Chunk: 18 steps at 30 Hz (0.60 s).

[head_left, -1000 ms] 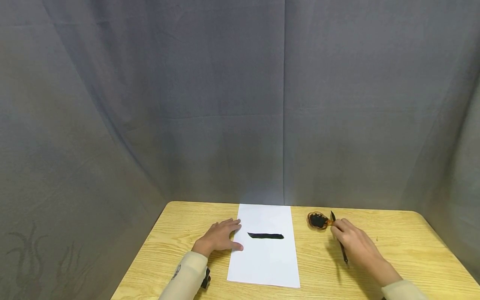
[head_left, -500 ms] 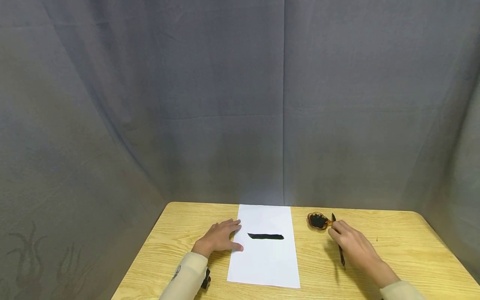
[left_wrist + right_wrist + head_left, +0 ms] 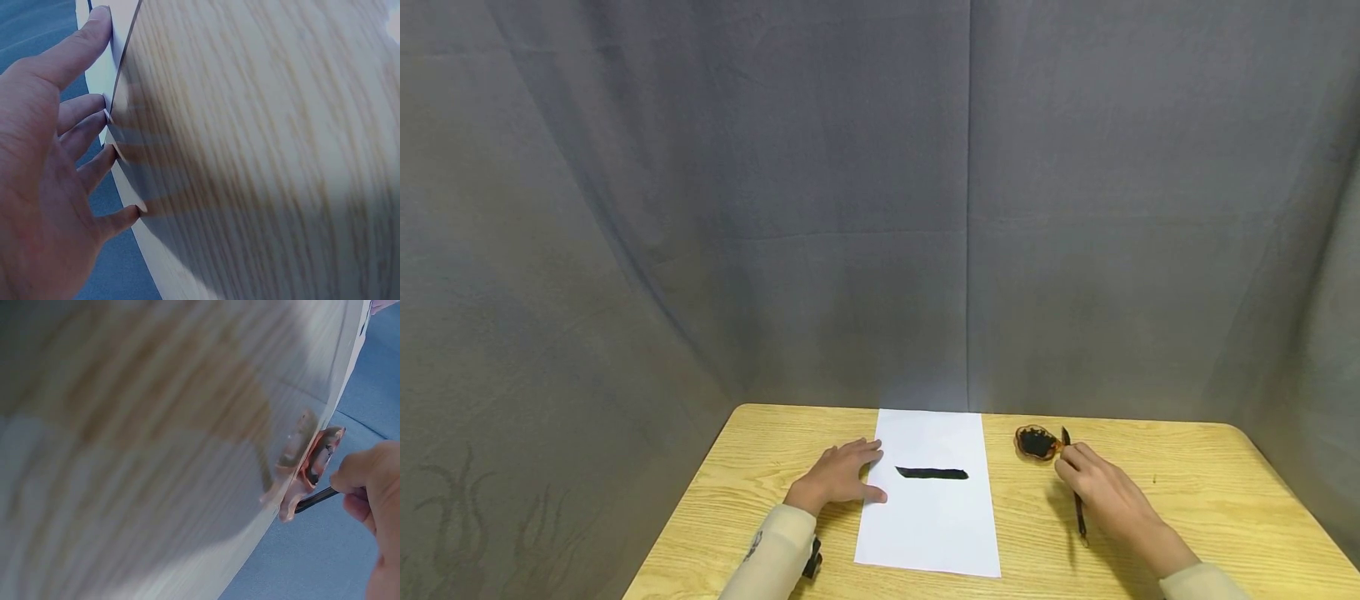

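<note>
My right hand grips a dark ink brush between thumb and fingers. The brush's black tip lies at the amber handle end of a small flower-shaped dish filled with black ink. In the right wrist view, the black bristles touch or overlap that end of the dish. Fingers spread, my left hand rests at the left edge of a white sheet of paper, its thumb and fingertips on the margin. A thick horizontal black stroke crosses the paper's middle.
The wooden table carries the paper at its centre and the dish to the right of it. Behind and at both sides hangs a grey curtain. A small black device sits by the left sleeve.
My right hand has shifted slightly left, and the brush's rear end has swung left and nearer to me. The left hand and the paper stay as they were.
</note>
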Tool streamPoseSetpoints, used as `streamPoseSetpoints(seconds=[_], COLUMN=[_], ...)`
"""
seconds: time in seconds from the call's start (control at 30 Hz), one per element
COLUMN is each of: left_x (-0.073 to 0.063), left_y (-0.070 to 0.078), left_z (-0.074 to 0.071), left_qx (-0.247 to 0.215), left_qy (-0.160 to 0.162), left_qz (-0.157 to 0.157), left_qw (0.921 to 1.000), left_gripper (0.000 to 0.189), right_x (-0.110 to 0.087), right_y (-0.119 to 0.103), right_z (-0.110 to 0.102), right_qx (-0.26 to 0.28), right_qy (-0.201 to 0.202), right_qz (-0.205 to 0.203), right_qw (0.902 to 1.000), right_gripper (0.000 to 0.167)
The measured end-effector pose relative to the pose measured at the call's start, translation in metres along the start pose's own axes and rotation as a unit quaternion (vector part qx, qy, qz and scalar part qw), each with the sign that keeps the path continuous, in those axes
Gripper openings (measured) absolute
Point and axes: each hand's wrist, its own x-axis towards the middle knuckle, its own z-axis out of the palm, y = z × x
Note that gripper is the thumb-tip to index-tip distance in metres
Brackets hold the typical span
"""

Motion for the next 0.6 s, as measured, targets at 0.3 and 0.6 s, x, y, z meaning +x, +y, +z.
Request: streamPoseSetpoints(seconds=[0.3, 0.6], left_x=[-0.0015, -0.0032], left_y=[0.0000, 0.0006], left_z=[-0.0010, -0.0035], left_qx=[0.003, 0.007], left_qy=[0.002, 0.002], left_qz=[0.002, 0.006], left_qw=[1.0000, 1.0000], left_gripper=[0.086, 0.086], right_x=[-0.0018, 0.0009], right_y=[0.0007, 0.0016], right_z=[0.0040, 0.0030], right_qx=[0.006, 0.012], right_qy=[0.008, 0.006], right_qz=[-0.015, -0.035], right_qw=[0.9998, 0.9993], right_gripper=[0.025, 0.021])
